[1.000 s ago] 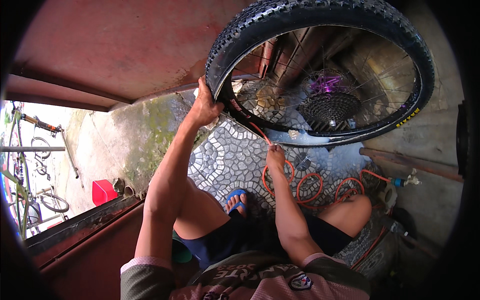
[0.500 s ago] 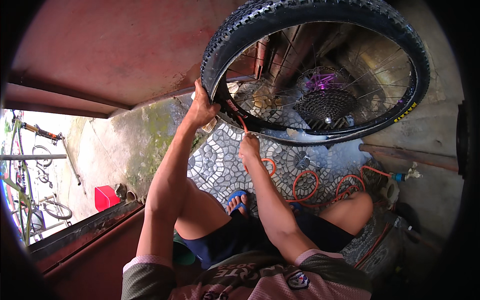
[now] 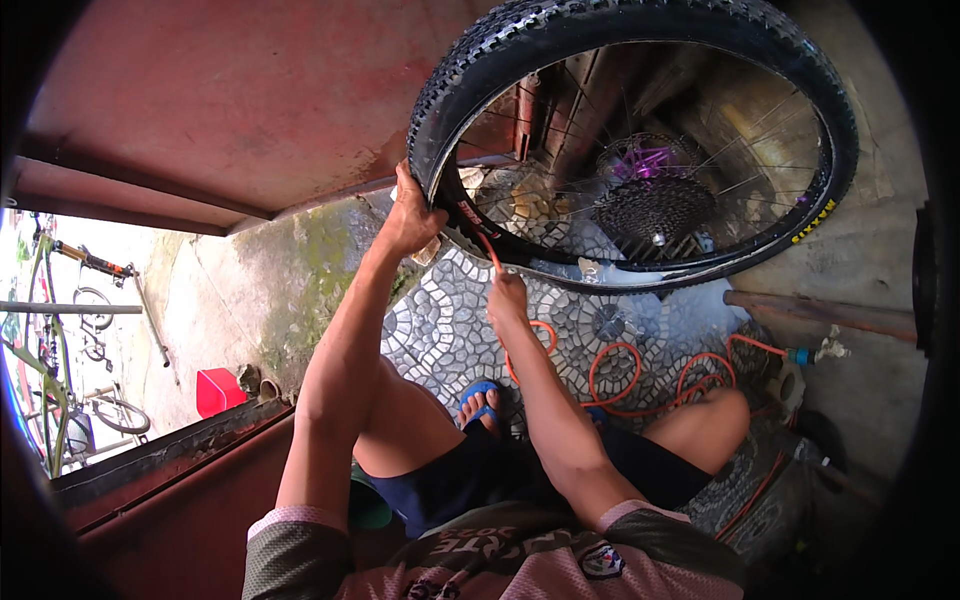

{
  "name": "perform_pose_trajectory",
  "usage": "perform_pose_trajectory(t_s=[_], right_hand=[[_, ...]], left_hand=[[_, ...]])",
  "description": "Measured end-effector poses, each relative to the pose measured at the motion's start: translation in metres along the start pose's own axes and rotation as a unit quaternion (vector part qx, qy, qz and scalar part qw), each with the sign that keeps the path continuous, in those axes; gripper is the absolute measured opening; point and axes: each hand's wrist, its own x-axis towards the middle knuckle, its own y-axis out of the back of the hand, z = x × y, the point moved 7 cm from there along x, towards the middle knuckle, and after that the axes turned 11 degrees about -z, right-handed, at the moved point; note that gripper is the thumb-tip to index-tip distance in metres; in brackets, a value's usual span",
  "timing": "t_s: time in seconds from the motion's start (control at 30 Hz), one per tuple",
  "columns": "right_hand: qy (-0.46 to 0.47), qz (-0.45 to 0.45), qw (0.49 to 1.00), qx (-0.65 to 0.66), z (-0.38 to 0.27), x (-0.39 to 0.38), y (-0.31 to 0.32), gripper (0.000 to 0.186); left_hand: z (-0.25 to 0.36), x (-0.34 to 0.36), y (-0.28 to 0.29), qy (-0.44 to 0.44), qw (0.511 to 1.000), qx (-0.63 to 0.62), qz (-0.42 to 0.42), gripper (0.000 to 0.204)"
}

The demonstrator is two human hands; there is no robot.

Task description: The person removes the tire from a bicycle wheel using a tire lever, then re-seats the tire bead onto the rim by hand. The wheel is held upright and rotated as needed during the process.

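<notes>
A bicycle wheel with a knobbly black tyre (image 3: 433,112) is tilted up in front of me. My left hand (image 3: 412,218) is closed round the tyre at its lower left, where the tyre's edge stands apart from the rim. My right hand (image 3: 507,303), just below, grips an orange hose (image 3: 494,252), whose upper end goes up into the gap between tyre and rim. The hose tip is hidden there. Whitish liquid (image 3: 640,277) lies along the lower inside of the tyre. A dark cassette (image 3: 655,212) and a purple hub (image 3: 645,162) sit at the wheel's middle.
The hose coils over pebble-mosaic paving (image 3: 450,300) to a tap (image 3: 832,345) on the right. Red metal panels (image 3: 230,90) stand at left. Beyond them are a red container (image 3: 218,391) and bicycles (image 3: 55,370). A pipe (image 3: 820,312) sticks out at right.
The whole view has shifted slightly. My left hand stays on the tyre and my right hand stays on the hose, with the hose end still at the gap.
</notes>
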Motion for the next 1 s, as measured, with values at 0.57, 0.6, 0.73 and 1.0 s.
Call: perform_pose_trajectory(t_s=[0.57,0.6,0.73,1.0], right_hand=[[0.163,0.048,0.939,-0.299,-0.048,-0.015,0.01,0.032],[0.184,0.059,0.93,-0.312,-0.062,-0.014,-0.001,0.031],[0.153,0.1,0.928,-0.325,-0.072,-0.005,0.001,0.031],[0.199,0.101,0.935,-0.276,-0.048,0.033,0.009,0.034]], left_hand=[[0.008,0.006,0.001,-0.005,1.0,0.017,0.004,0.083],[0.006,0.006,0.001,-0.008,1.0,0.02,0.004,0.084],[0.01,0.002,0.001,0.003,1.0,0.003,-0.008,0.087],[0.004,0.008,0.0,-0.015,1.0,0.009,0.007,0.086]])
